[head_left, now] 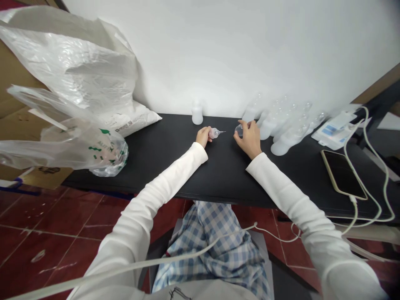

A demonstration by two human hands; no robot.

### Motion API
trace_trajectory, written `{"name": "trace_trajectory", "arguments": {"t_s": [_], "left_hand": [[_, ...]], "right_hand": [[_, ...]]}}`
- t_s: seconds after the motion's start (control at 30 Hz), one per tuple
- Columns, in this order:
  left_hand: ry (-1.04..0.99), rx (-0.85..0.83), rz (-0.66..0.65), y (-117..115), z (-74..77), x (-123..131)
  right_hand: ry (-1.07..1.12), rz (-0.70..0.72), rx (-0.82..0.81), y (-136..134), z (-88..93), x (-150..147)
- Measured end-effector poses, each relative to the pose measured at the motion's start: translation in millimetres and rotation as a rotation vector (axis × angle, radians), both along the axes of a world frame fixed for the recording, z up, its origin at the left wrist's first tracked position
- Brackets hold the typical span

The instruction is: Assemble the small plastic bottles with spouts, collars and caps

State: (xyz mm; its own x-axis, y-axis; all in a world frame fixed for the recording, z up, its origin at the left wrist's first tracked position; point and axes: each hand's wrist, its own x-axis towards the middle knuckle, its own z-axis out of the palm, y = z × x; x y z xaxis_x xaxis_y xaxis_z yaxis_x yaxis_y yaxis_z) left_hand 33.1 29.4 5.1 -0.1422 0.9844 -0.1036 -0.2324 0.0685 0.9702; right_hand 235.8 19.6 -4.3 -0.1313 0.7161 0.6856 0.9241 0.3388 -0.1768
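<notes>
My left hand (203, 136) is closed around a small clear bottle with a thin pointed nozzle (216, 133), lying sideways just above the black table (218, 175). My right hand (249, 136) is closed on a small clear rounded piece (239, 131), perhaps a cap or another small bottle. The nozzle tip points toward my right hand, a short gap apart. Both arms wear white sleeves.
A white upright bottle (197, 113) stands by the wall. Several clear bottles (286, 125) lie heaped at the right. A phone (343, 173) on a white cable and a white box (334, 131) sit far right. Plastic bags (75, 104) crowd the left end.
</notes>
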Motion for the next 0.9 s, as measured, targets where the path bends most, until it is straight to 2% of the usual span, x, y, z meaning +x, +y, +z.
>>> {"name": "trace_trajectory", "arguments": {"t_s": [0.2,0.3,0.5,0.6,0.67,0.77,0.9], "left_hand": [[0.069,0.067,-0.017,-0.5,-7.0,1.9],[0.153,0.112,-0.026,-1.3,-11.5,3.3],[0.239,0.104,0.044,1.1,-16.4,4.0],[0.258,0.124,0.008,-0.4,-17.9,5.2],[0.297,0.174,-0.048,-3.0,-19.2,6.3],[0.347,0.298,-0.131,-6.8,-21.6,7.2],[0.383,0.436,-0.182,-7.2,-23.8,6.6]], "right_hand": [[0.048,-0.086,0.023,13.5,-20.5,10.7],[0.039,-0.113,0.001,14.2,-24.6,9.0],[0.079,-0.071,-0.157,8.9,-16.6,6.3],[0.105,-0.049,-0.133,2.7,-7.1,2.3],[0.085,0.006,-0.091,-2.5,-0.5,-3.5],[0.024,0.165,-0.095,-8.9,4.5,-14.5],[0.104,0.366,-0.170,-10.2,-1.1,-22.0]]}}
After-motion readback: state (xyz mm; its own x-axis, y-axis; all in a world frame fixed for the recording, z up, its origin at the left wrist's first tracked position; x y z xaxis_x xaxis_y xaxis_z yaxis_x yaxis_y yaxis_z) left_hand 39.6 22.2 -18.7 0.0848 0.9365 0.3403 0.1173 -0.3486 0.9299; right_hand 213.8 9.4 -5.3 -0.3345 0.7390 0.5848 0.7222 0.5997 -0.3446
